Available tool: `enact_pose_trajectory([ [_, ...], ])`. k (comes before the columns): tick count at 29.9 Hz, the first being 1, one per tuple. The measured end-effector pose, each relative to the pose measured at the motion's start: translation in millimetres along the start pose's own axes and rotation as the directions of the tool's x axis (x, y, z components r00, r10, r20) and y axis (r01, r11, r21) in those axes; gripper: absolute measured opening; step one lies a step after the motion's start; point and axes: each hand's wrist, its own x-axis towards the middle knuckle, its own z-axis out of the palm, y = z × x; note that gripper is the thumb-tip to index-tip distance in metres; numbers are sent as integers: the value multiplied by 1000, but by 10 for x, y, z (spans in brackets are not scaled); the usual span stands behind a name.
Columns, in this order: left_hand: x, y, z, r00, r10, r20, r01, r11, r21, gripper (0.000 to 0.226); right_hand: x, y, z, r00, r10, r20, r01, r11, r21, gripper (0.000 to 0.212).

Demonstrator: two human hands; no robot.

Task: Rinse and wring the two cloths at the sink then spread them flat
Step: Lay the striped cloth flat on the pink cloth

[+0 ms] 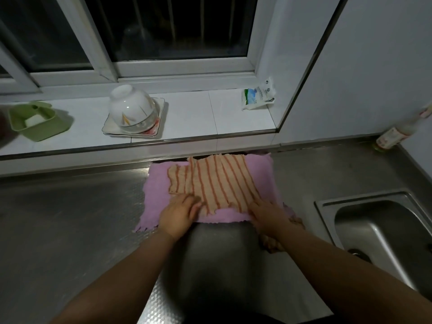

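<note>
Steel surface [70,218] seen from above, with pink cloth [154,195] spread flat against the back edge, below the tiled windowsill [191,113]. Striped cloth [219,181], beige with orange-red stripes, laid on top of the pink cloth, mostly flattened, with a fold along its left part and a ragged near edge. Left hand [178,212] palm down, fingers extended and close together, pressing on the near left corner of the striped cloth where it meets the pink one. Right hand [268,216] palm down, fingers straight, pressing on the near right corner of the striped cloth. A further bit of striped fabric visible beneath the right wrist, hanging over the near edge of the pink cloth; extent hidden by the arm. Steel sink [378,228] set into the surface at right, well apart from both cloths, basin dry-looking, drain partly visible.

On the windowsill: upturned white bowl [131,106] resting on a square plate [154,127]; green soap dish [39,120] holding a white bar at far left; small printed plastic packet [257,97] at the right end. Bottle [397,132] leaning in the far right corner of the surface against the wall. Dark window [175,29] behind.
</note>
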Motion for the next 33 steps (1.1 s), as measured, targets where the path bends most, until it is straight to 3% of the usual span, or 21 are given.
enact_pose_trajectory([
  [1, 4, 0, -11, 986, -141, -86, 137, 989, -59, 39, 7, 3, 9, 1000, 6, -12, -6, 1000, 1, 28],
  [3, 47, -10, -44, 880, -439, -179, 422, 897, -130, 30, 4, 1, 30, 1000, 19, -9, -19, 1000, 8, 27],
  [6, 45, -45, -89, 734, -679, -17, 679, 734, -26, 43, 6, -23, 79, 999, 37, 15, -37, 999, 13, 34],
  [10, -48, -93, 17, 716, -695, 60, 698, 714, -55, 45, 20, -78, 102, 996, 83, 41, -82, 997, -8, 36],
  [12, -90, -88, 32, 660, -751, 35, 736, 636, -233, 41, 36, -92, 109, 995, 95, 36, -95, 995, -5, 32],
  [15, -182, -20, -35, 601, -799, -29, 683, 532, -500, 30, 57, -88, 111, 993, 109, 38, -110, 994, 8, 32],
  [18, -269, -48, -67, 564, -826, 22, 695, 459, -553, 23, 52, -110, 110, 990, 131, 51, -131, 991, 3, 38],
  [20, -284, -121, -74, 537, -843, -22, 719, 472, -510, 23, 40, -115, 115, 990, 133, 47, -133, 991, -5, 40],
  [21, -276, -145, -92, 541, -835, -98, 724, 522, -451, 26, 41, -114, 114, 990, 133, 46, -133, 991, -5, 39],
  [23, -191, -131, -175, 627, -753, -200, 685, 655, -319, 33, 43, -102, 117, 989, 138, 53, -138, 990, -4, 37],
  [27, 346, -212, -329, 804, -588, -87, 571, 806, -157, 40, 167, -183, 61, 947, 310, 89, -315, 947, 57, 35],
  [29, 620, -279, -373, 842, -537, -46, 528, 839, -133, 37, 217, -221, 44, 938, 337, 85, -342, 938, 61, 40],
  [33, 912, -264, -373, 846, -530, 52, 532, 839, -115, 28, 188, -246, 59, 963, 266, 36, -268, 960, 80, 40],
])
